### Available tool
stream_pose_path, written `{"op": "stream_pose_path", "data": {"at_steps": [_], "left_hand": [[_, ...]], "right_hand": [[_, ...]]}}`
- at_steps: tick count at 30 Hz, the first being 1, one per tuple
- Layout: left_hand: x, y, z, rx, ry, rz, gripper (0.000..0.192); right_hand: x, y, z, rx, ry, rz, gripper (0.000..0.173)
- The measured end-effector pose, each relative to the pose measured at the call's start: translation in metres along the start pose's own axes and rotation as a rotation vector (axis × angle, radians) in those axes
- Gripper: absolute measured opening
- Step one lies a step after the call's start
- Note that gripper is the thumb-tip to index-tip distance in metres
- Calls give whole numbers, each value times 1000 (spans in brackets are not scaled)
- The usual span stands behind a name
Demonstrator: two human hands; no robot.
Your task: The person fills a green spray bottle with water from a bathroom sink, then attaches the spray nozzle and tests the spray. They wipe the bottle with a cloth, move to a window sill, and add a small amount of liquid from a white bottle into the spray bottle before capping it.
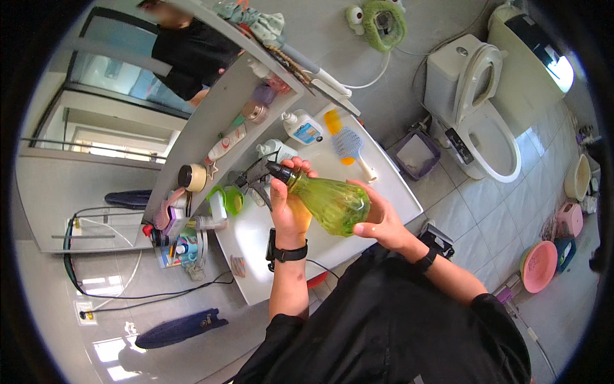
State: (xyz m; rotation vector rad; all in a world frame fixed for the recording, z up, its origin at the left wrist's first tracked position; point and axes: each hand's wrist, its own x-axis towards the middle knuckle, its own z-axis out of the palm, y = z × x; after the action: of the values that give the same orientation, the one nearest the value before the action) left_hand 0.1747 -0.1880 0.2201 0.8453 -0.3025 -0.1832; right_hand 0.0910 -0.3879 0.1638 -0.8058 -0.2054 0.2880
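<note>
A translucent green spray bottle (331, 204) lies tilted across both my hands above the white washbasin (254, 249). Its black spray head (281, 172) points up and left. My left hand (291, 211) is wrapped around the neck end, thumb on the near side and fingertips showing beyond it. At the broad base, my right hand (386, 218) grips with its thumb and fingers on opposite sides. Parts of the fingers are hidden behind the bottle. The black faucet (259, 180) stands just past my left hand.
On the basin lie a hairbrush (349, 144), a white pump bottle (301, 127) and green cups (234, 200). Toiletries line the shelf (230, 115) under a mirror (124, 86). A toilet (484, 139) and a waste bin (418, 153) stand to the right.
</note>
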Motion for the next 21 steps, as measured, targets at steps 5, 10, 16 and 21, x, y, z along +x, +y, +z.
{"op": "stream_pose_path", "data": {"at_steps": [5, 10, 16, 21], "left_hand": [[3, 0, -1, -46, -81, 10, 56], [3, -11, 4, -50, -16, -18, 64], [16, -22, 19, -68, 204, -31, 66], [31, -8, 30, -141, 488, -247, 48]], "right_hand": [[-2, -3, 5, 354, -50, 179, 88], [1, -14, 17, 248, 43, 108, 96], [12, -12, 17, -836, 199, -482, 109], [12, -20, 8, -1256, 174, -684, 90]]}}
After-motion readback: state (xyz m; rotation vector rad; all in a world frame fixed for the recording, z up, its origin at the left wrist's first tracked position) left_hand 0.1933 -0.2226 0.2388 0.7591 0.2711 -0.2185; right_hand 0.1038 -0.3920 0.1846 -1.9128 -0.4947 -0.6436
